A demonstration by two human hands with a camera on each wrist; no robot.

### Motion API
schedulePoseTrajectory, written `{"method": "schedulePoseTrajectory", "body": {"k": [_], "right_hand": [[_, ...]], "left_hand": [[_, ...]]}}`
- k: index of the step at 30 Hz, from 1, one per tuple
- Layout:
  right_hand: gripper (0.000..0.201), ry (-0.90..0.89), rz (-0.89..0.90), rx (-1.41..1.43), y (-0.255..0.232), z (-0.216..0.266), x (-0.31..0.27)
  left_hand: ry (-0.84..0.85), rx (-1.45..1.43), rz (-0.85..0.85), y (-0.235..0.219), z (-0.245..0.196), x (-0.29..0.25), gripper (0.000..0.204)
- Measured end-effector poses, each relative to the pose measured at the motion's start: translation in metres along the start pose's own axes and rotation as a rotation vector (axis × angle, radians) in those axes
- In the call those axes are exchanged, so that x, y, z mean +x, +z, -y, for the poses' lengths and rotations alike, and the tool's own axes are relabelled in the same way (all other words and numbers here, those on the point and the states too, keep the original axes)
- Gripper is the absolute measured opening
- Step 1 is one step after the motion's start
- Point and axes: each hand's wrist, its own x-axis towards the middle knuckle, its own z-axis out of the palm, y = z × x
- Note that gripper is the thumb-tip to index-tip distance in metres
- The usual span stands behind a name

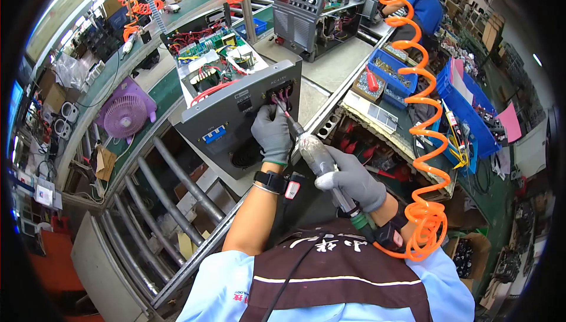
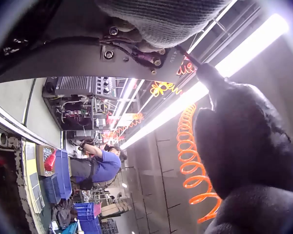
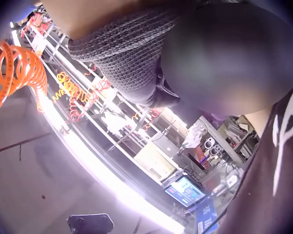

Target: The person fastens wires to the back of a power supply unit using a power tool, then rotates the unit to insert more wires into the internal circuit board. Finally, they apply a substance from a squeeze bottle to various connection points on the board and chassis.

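Note:
In the head view a grey machine panel (image 1: 206,124) stands upright, with a terminal block (image 1: 282,94) near its upper right corner. The gloved left hand (image 1: 273,135) pinches at the cable ends by that block; in the left wrist view its glove (image 2: 166,19) covers part of the terminals. A pneumatic screwdriver (image 1: 317,155) is gripped by the gloved right hand (image 1: 355,181), its bit pointing to the terminals beside the left fingertips. Whether the bit touches a screw cannot be told. In the right wrist view the glove (image 3: 127,53) shows, its fingers hidden.
An orange coiled hose (image 1: 424,157) hangs at the right, down to the tool. Behind the panel are exposed boards and wires (image 1: 212,56). A second machine (image 1: 298,18) stands farther back. Blue parts bins (image 1: 392,74) sit at right, metal rollers (image 1: 171,204) at left. Another person (image 1: 421,6) works beyond.

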Motion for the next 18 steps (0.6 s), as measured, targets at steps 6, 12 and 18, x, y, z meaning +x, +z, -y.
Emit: {"method": "schedulePoseTrajectory", "body": {"k": [6, 12, 18], "right_hand": [[0.070, 0.146, 0.024, 0.061, 0.001, 0.015, -0.006], [0.043, 0.172, 0.130, 0.450, -0.043, -0.018, -0.040], [0.032, 0.131, -0.273, 0.781, -0.189, -0.081, -0.032]], "left_hand": [[-0.065, 0.112, 0.063, -0.003, -0.003, 0.002, 0.021], [0.055, 0.218, 0.240, -0.041, -0.018, -0.014, 0.022], [0.463, 0.397, -0.332, -0.102, -0.006, -0.008, 0.028]]}}
